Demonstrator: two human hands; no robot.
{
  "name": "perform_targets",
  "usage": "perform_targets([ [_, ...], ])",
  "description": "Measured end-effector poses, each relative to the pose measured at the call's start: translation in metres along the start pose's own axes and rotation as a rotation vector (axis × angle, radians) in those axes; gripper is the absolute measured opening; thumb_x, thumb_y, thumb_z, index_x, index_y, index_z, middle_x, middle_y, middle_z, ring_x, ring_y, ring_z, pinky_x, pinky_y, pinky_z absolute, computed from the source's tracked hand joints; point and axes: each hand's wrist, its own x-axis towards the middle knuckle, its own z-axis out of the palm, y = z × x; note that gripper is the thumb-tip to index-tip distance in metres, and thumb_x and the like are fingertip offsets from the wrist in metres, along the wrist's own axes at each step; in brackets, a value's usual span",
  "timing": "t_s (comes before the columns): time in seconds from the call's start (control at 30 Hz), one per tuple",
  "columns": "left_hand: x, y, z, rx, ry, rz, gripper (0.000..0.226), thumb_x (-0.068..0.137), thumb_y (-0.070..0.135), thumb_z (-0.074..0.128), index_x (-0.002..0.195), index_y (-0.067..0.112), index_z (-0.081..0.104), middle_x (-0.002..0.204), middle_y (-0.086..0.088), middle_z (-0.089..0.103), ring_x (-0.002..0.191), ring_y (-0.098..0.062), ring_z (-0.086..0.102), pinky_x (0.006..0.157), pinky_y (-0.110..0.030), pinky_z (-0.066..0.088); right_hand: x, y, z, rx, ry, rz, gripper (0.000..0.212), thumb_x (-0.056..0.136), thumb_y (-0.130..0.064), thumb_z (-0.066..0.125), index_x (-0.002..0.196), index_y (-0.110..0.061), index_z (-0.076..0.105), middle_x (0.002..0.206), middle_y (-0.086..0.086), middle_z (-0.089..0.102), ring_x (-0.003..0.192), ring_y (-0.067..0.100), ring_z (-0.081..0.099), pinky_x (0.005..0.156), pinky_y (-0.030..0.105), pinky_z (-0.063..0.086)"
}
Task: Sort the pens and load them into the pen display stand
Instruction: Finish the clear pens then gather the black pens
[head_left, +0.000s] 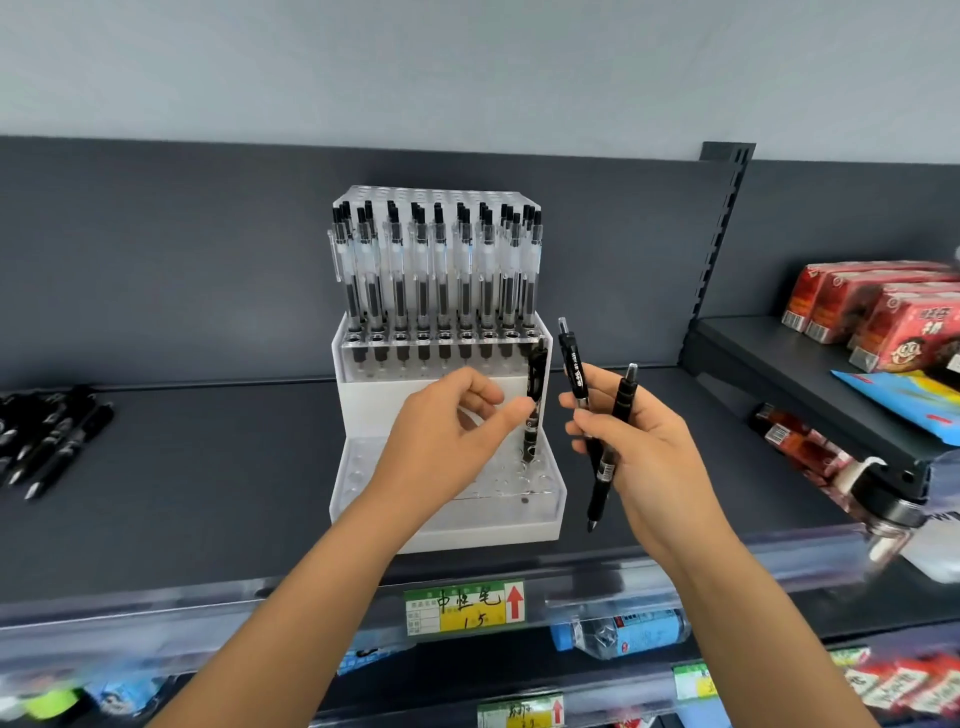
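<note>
Left hand (457, 415) pinches a pen (535, 400) mid-frame over the stand (363, 467), right hand (628, 441) clamps two pens (597, 415); they look light, stiff and slick, so grip mid-barrel.

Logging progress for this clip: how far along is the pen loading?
Done: the upper tier of the display stand is filled with clear pens. In hand: the left hand is setting a black pen into the lower tier's right side; the right hand holds two more black pens. Left: most lower-tier holes look empty, and a pile of black pens waits on the shelf at left.
</note>
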Motion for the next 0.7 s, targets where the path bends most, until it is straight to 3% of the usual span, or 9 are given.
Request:
perform_targets([
  [0.13, -0.007, 0.014, -0.007, -0.253, -0.036, 0.097, 0.030, 0.075, 0.047, 0.069, 0.087, 0.020, 0.069, 0.080, 0.008, 0.070, 0.072, -0.004, 0.064, 0.065, -0.016, 0.049, -0.006, -0.002, 0.018, -0.042, -0.093, -0.023, 0.037, 0.089, 0.002, 0.058, 0.102, -0.031, 0.071, 0.092, 0.000, 0.073, 0.087, 0.012, 0.063, 0.077, 0.024, 0.053],
  [0.3, -0.014, 0.013, -0.003, -0.239, 0.076, 0.158, 0.008, 0.087, 0.025, 0.069, 0.084, 0.017, 0.069, 0.077, 0.007, 0.070, 0.070, -0.007, 0.066, 0.065, -0.024, 0.054, -0.012, -0.002, 0.033, -0.101, -0.107, -0.068, 0.035, 0.092, -0.002, 0.057, 0.105, -0.032, 0.068, 0.098, -0.001, 0.074, 0.096, 0.029, 0.063, 0.089, 0.041, 0.053],
  [0.4, -0.017, 0.010, -0.003, -0.227, 0.091, 0.172, 0.010, 0.092, 0.021, 0.062, 0.093, 0.016, 0.070, 0.084, 0.008, 0.071, 0.081, -0.004, 0.066, 0.074, -0.024, 0.055, -0.016, -0.004, 0.035, -0.096, -0.166, -0.087, 0.039, 0.093, -0.001, 0.053, 0.102, -0.037, 0.066, 0.100, -0.013, 0.073, 0.099, 0.005, 0.066, 0.090, 0.025, 0.052],
  [0.5, -0.018, 0.013, -0.008, -0.340, 0.069, 0.167, 0.013, 0.095, 0.015, 0.058, 0.097, 0.017, 0.070, 0.088, 0.006, 0.073, 0.088, -0.007, 0.067, 0.081, -0.026, 0.054, -0.014, -0.007, 0.030, -0.069, -0.163, -0.085, 0.027, 0.094, -0.005, 0.054, 0.107, -0.024, 0.067, 0.104, -0.010, 0.073, 0.100, 0.005, 0.067, 0.087, 0.022, 0.053],
  [0.57, -0.018, 0.018, -0.011, -0.431, 0.072, 0.162, 0.015, 0.095, 0.013, 0.056, 0.097, 0.020, 0.069, 0.090, 0.000, 0.073, 0.090, -0.013, 0.068, 0.084, -0.031, 0.056, -0.011, -0.007, 0.026, -0.101, -0.088, -0.121, 0.018, 0.094, -0.013, 0.056, 0.107, -0.018, 0.067, 0.098, -0.003, 0.074, 0.094, 0.010, 0.069, 0.081, 0.027, 0.057],
  [0.63, -0.017, 0.022, -0.014, -0.478, 0.108, 0.174, 0.016, 0.096, 0.013, 0.055, 0.096, 0.025, 0.067, 0.091, -0.003, 0.072, 0.091, -0.016, 0.067, 0.083, -0.031, 0.057, -0.009, -0.008, 0.021, -0.174, 0.034, -0.151, 0.011, 0.094, -0.022, 0.056, 0.098, -0.018, 0.065, 0.079, -0.001, 0.073, 0.071, 0.013, 0.070, 0.062, 0.028, 0.059],
  [0.7, -0.015, 0.024, -0.017, -0.500, 0.135, 0.182, 0.017, 0.096, 0.014, 0.055, 0.096, 0.026, 0.066, 0.092, -0.004, 0.072, 0.091, -0.015, 0.068, 0.080, -0.026, 0.057, -0.006, -0.006, 0.015, -0.281, 0.143, -0.143, 0.023, 0.095, -0.034, 0.053, 0.082, -0.016, 0.057, 0.050, 0.000, 0.055, 0.042, 0.014, 0.050, 0.040, 0.027, 0.045],
])
